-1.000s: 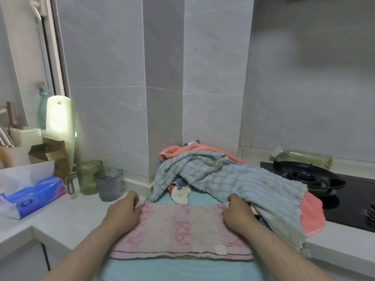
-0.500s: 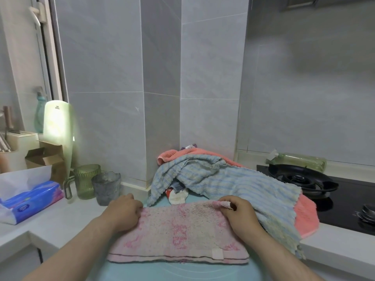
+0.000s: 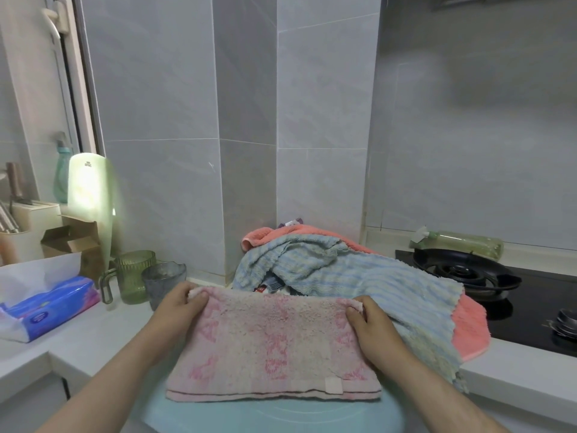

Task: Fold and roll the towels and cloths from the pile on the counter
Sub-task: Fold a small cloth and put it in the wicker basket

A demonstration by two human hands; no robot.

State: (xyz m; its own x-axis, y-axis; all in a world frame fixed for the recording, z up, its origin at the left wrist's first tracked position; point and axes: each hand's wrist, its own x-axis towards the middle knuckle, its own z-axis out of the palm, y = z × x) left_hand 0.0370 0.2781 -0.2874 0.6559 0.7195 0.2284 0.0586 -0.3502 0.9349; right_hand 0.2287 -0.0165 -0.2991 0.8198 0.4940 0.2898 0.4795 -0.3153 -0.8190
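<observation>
A faded pink towel (image 3: pixel 271 348) lay folded flat, its far corners pinched and lifted by the left hand (image 3: pixel 179 307) and right hand (image 3: pixel 371 326). Just beyond the hands, a rumpled striped towel (image 3: pixel 359 276) draped over a coral towel (image 3: pixel 468 332), trailing past the right hand.

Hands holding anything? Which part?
Both hold the pink towel: the left hand pinches its far left corner, the right hand its far right corner.

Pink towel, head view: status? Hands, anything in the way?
Left hand and right hand each pinch a far corner of the pink towel. Towel folded, not yet rolled. Pile close behind it.
</observation>
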